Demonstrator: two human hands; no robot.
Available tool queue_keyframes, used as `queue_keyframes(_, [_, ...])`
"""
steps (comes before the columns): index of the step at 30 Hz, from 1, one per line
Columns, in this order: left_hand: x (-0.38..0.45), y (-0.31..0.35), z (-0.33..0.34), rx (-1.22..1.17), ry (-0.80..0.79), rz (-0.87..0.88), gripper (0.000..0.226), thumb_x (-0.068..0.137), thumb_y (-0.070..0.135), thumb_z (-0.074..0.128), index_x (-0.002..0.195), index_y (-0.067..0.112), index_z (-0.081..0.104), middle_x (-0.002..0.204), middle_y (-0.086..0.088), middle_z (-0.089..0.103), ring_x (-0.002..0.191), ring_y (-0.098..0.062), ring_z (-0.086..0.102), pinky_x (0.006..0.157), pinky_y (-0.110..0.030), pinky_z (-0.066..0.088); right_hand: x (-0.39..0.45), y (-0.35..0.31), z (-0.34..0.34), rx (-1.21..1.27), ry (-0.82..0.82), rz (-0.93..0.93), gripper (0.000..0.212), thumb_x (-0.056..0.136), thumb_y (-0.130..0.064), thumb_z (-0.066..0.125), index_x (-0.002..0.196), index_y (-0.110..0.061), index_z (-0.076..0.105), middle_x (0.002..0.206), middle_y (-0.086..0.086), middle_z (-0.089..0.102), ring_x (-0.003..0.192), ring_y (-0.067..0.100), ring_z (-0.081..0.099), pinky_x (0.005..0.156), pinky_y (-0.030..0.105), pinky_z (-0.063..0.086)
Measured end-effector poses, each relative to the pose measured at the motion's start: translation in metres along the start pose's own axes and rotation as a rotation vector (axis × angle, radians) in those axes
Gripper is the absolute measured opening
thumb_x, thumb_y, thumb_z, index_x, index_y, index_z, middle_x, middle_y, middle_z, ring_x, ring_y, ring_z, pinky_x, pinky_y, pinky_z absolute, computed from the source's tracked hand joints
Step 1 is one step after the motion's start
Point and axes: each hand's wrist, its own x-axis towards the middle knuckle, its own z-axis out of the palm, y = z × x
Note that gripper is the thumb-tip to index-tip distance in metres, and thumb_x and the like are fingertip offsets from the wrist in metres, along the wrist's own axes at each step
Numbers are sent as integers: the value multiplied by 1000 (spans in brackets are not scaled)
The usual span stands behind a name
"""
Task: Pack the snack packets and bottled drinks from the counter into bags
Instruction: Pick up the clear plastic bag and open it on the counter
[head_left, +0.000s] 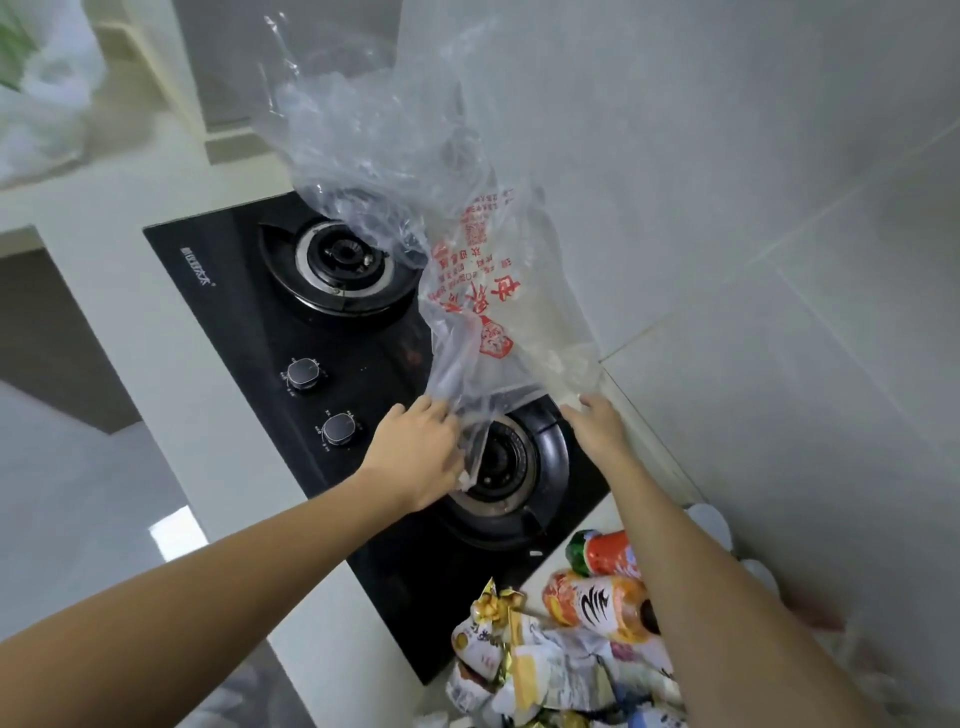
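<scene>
A clear plastic bag (415, 218) with red print billows up over the black gas hob (249, 312). My left hand (415, 457) grips its lower edge above the near burner. My right hand (597, 426) holds the bag's other edge, close to the tiled wall. Bottled drinks lie on the counter under my right forearm: one with a red label (602, 552) and one with an orange label (592, 605). Snack packets (519, 670) in white and gold are heaped at the bottom of the view, beside the hob's near corner.
A white plastic bag (41, 93) with something green inside sits on the counter at the far left. The hob has two burners and two knobs (337, 428). Grey tiled wall (753, 208) runs along the right. The counter's front edge drops to the floor at the left.
</scene>
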Motion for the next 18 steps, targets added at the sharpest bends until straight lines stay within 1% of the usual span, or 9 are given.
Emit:
queue_keyframes(2, [-2, -8, -4, -49, 47, -11, 33, 96, 43, 53, 103, 13, 64, 107, -4, 61, 101, -28, 57, 76, -38, 42, -13, -3, -4, 55, 66, -37, 53, 96, -33, 65, 144, -11, 55, 147, 6, 53, 135, 25, 51, 110, 35, 40])
queue_keyframes(4, [-4, -14, -12, -95, 95, -39, 30, 94, 42, 58, 101, 13, 62, 101, -3, 59, 96, -27, 59, 72, -38, 45, -31, -8, -8, 98, 151, -112, 43, 96, -25, 68, 136, -11, 60, 138, 3, 56, 127, 20, 54, 101, 28, 39])
queue_keyframes(7, [-10, -21, -32, -178, 184, -99, 29, 91, 36, 62, 105, 11, 57, 105, -4, 54, 90, -28, 58, 61, -40, 48, -67, -17, -14, 147, 265, -232, 29, 94, -17, 71, 122, -15, 64, 125, -3, 58, 114, 12, 54, 88, 17, 39])
queue_keyframes(9, [-18, -25, -51, -195, 221, -131, 28, 92, 30, 60, 109, 10, 54, 110, -4, 50, 88, -28, 58, 56, -41, 48, -91, -19, -18, 183, 309, -281, 27, 91, -10, 71, 117, -15, 64, 122, -3, 58, 111, 9, 53, 84, 11, 36])
queue_keyframes(11, [-27, -28, -71, -201, 253, -126, 28, 92, 21, 59, 116, 9, 51, 115, -5, 47, 83, -29, 59, 52, -42, 47, -112, -21, -22, 187, 329, -334, 30, 90, -6, 69, 118, -13, 63, 123, -4, 55, 111, 7, 50, 90, 15, 36])
queue_keyframes(12, [-34, -30, -80, -193, 264, -114, 30, 91, 15, 59, 119, 8, 51, 117, -6, 47, 80, -30, 58, 51, -40, 44, -123, -22, -24, 174, 332, -363, 31, 90, -5, 68, 119, -14, 63, 123, -5, 54, 112, 7, 50, 92, 19, 37])
queue_keyframes(14, [-49, -32, -100, -173, 278, -109, 37, 88, 6, 58, 124, 9, 51, 120, -6, 46, 73, -31, 55, 52, -37, 38, -142, -26, -27, 145, 315, -402, 37, 90, -6, 68, 125, -15, 61, 126, -4, 53, 112, 9, 52, 92, 24, 39])
queue_keyframes(17, [-76, -32, -128, -125, 272, -146, 43, 89, -1, 49, 130, 12, 50, 128, -5, 44, 62, -34, 48, 51, -41, 41, -171, -32, -32, 148, 286, -424, 45, 91, -6, 69, 134, -14, 59, 130, -2, 51, 111, 9, 53, 94, 26, 44])
queue_keyframes(18, [-84, -32, -135, -96, 258, -151, 44, 89, 0, 48, 131, 12, 50, 130, -5, 44, 60, -34, 45, 52, -42, 42, -180, -34, -33, 156, 281, -429, 46, 91, -6, 70, 135, -13, 59, 129, -2, 51, 112, 10, 53, 95, 30, 48])
